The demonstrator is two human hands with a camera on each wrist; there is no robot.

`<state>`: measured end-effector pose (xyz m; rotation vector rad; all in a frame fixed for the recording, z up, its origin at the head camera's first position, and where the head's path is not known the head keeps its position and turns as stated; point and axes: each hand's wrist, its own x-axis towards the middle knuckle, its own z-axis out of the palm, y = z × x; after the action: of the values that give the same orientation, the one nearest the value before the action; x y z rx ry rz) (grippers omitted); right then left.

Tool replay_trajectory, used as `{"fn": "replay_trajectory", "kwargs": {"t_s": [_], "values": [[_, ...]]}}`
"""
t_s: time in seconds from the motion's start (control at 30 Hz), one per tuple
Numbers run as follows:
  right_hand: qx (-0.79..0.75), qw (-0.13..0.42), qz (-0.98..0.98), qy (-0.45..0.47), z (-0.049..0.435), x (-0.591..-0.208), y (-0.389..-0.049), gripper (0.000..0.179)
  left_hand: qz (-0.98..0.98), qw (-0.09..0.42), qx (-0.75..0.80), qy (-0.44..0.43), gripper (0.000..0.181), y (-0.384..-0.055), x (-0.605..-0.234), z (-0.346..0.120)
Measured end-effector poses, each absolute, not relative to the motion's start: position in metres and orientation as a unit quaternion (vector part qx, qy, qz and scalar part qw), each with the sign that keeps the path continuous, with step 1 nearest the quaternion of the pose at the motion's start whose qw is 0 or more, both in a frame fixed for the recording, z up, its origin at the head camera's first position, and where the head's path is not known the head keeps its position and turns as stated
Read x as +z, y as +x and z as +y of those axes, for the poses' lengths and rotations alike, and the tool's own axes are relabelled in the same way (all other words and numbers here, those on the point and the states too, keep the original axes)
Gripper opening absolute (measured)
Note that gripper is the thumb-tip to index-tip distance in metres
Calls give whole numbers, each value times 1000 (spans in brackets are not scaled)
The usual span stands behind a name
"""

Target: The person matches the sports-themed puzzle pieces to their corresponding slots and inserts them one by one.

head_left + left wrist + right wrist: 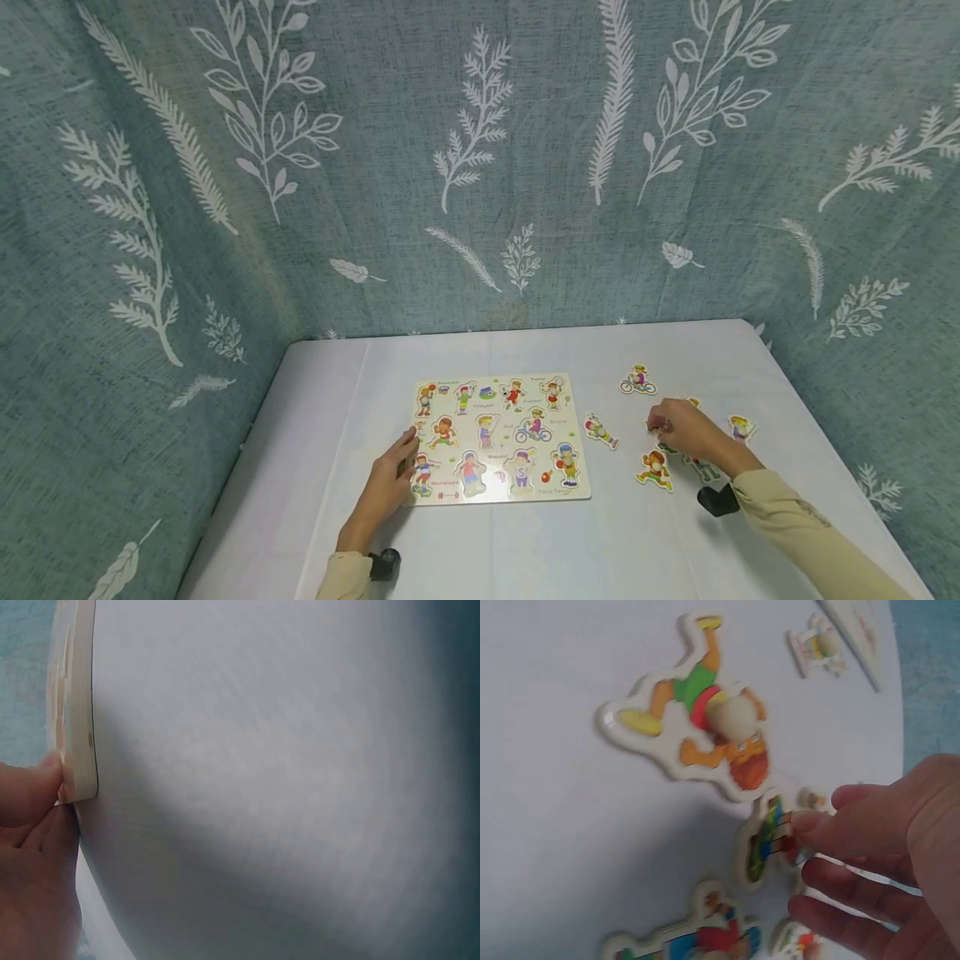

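Note:
My left hand point(392, 477) grips the left edge of a pale wooden puzzle board point(487, 497) printed with sports figures. In the left wrist view, the thumb lies over the board's corner point(81, 772) with fingers bent below it. To the right of the board, my right hand point(690, 429) is among loose knobbed pieces. It pinches a skateboarder piece point(759, 844) with a green board, which stands tilted in the right wrist view. Close by lies a runner piece point(656, 472) in green shorts. Another piece point(697, 941), in red and blue, lies partly under the hand's side.
A cyclist piece point(638, 381) lies farther back, and a player piece point(601, 430) lies just right of the board. One more piece point(741, 428) is beyond the right wrist. The white-covered table point(337, 375) meets a leaf-patterned curtain point(405, 275) behind and at both sides.

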<state>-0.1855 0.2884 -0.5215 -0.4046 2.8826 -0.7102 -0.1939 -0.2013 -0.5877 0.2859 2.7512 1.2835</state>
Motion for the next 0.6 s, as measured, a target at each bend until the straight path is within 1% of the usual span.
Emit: {"fn": "replay_trajectory", "kwargs": {"t_s": [0.2, 0.33, 0.5, 0.6], "values": [[-238, 67, 963, -107, 293, -530, -183, 15, 900, 46, 423, 99, 53, -194, -586, -202], [-250, 58, 961, -104, 295, -532, -183, 14, 899, 44, 425, 100, 53, -194, -587, -202], [-251, 38, 959, -125, 297, -534, -186, 12, 898, 44, 427, 98, 53, -194, -587, -201], [-250, 38, 960, -120, 297, -534, -187, 11, 897, 46, 428, 97, 53, -193, -586, -201]]}}
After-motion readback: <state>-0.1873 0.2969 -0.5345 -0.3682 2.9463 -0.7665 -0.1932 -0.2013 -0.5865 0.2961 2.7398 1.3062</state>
